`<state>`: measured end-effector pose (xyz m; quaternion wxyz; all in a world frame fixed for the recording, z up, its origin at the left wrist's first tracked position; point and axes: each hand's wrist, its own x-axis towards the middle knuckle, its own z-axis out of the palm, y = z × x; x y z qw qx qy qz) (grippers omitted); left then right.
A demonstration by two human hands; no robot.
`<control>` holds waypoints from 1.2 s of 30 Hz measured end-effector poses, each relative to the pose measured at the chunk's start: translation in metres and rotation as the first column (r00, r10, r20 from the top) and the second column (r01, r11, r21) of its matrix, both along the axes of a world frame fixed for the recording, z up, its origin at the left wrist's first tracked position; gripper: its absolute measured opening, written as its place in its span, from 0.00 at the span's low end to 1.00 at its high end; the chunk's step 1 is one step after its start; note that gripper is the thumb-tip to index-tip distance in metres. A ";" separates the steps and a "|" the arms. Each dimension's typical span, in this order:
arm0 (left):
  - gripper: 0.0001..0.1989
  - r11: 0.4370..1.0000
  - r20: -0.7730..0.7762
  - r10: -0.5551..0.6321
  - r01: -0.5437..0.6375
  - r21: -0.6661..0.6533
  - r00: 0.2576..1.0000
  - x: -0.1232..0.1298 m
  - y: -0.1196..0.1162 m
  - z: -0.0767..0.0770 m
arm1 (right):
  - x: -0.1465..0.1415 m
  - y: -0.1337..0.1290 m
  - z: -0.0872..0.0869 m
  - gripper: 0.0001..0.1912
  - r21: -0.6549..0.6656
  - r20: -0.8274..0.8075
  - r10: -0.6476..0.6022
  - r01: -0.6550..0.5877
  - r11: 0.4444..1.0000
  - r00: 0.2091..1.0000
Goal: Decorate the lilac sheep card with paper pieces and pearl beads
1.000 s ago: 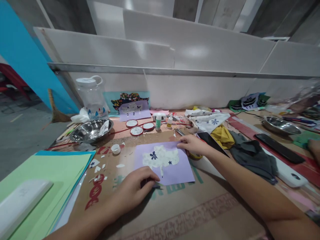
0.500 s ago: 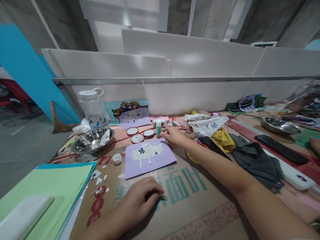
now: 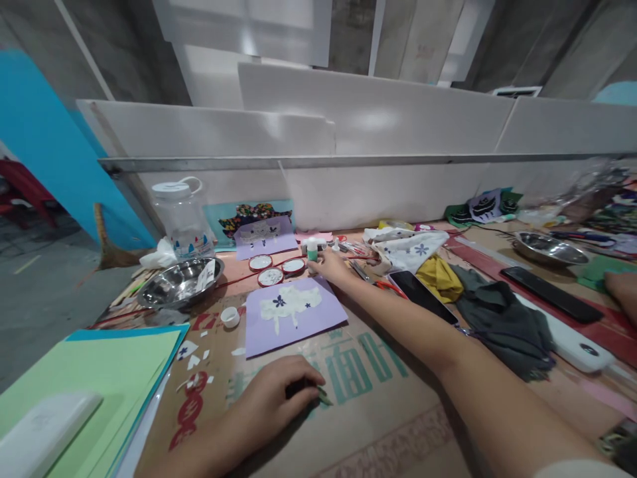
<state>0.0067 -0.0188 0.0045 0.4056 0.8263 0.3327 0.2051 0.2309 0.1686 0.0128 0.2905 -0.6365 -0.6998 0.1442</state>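
Observation:
My right hand reaches to the back of the cardboard, its fingers closed round the lower part of a glue stick with a green and white body. Low in the middle, my left hand rests on the cardboard, fingers curled on a small, thin green piece. Between the hands lies a purple sheet bearing a white fabric shape with dark flowers. Left of the sheet are a small white cap and white scraps.
Three shallow dishes, a steel bowl and a plastic jug stand at the back left. Green paper lies left. Rightward are scissors, a phone and dark cloth. Another person's hand is at the far right.
My right hand has closed on the glue stick, having been just beside it. The view has shifted slightly, and the scissors show more. My left hand has hardly moved.

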 end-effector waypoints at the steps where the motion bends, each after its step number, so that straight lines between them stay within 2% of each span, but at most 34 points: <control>1: 0.07 1.000 -0.007 0.009 -0.010 -0.004 1.000 0.000 0.001 0.000 | 0.000 -0.004 0.003 0.13 0.027 -0.020 -0.004 0.004 1.000 1.000; 5: 0.06 0.999 -0.010 0.037 -0.037 0.009 0.999 -0.003 0.004 0.000 | 0.010 -0.033 0.019 0.12 0.145 -0.112 0.032 -0.016 0.989 0.993; 9: 0.08 0.997 -0.015 0.025 -0.024 0.076 1.000 -0.004 0.007 -0.001 | 0.028 -0.088 0.030 0.11 0.193 -0.225 0.184 -0.141 0.971 0.957; 13: 0.12 0.986 -0.029 -0.017 0.022 0.165 0.999 -0.003 0.008 0.000 | 0.040 -0.145 0.020 0.08 0.163 -0.342 0.266 -0.222 0.961 0.901; 15: 0.12 0.977 -0.054 -0.020 0.031 0.210 0.998 -0.002 0.008 0.001 | 0.038 -0.165 0.009 0.07 0.094 -0.522 0.258 -0.246 0.965 0.813; 17: 0.10 0.970 -0.077 -0.007 0.025 0.242 0.997 0.000 0.009 0.001 | 0.034 -0.177 -0.002 0.10 0.024 -0.635 0.218 -0.263 0.964 0.741; 19: 0.08 0.966 -0.097 0.012 0.013 0.256 0.995 0.003 0.010 0.001 | 0.029 -0.182 -0.011 0.15 -0.013 -0.653 0.201 -0.276 0.961 0.730; 23: 0.08 0.967 -0.114 0.037 -0.007 0.256 0.993 0.006 0.011 -0.001 | 0.025 -0.181 -0.017 0.23 0.011 -0.584 0.243 -0.292 0.956 0.775; 27: 0.07 0.938 -0.125 0.072 -0.024 0.346 0.990 0.002 0.011 -0.001 | 0.029 -0.179 -0.014 0.23 0.089 -0.561 0.279 -0.278 0.957 0.780; 30: 0.07 0.901 -0.141 0.100 -0.029 0.433 0.985 -0.002 0.007 0.000 | 0.031 -0.179 -0.012 0.22 0.074 -0.573 0.278 -0.289 0.955 0.771; 33: 0.05 0.878 -0.183 0.094 0.005 0.479 0.979 -0.005 0.000 0.001 | 0.033 -0.180 -0.012 0.24 0.089 -0.601 0.307 -0.319 0.943 0.738; 36: 0.06 0.851 -0.243 0.033 0.101 0.515 0.969 -0.004 -0.007 0.001 | 0.032 -0.180 -0.013 0.24 0.146 -0.616 0.324 -0.300 0.943 0.718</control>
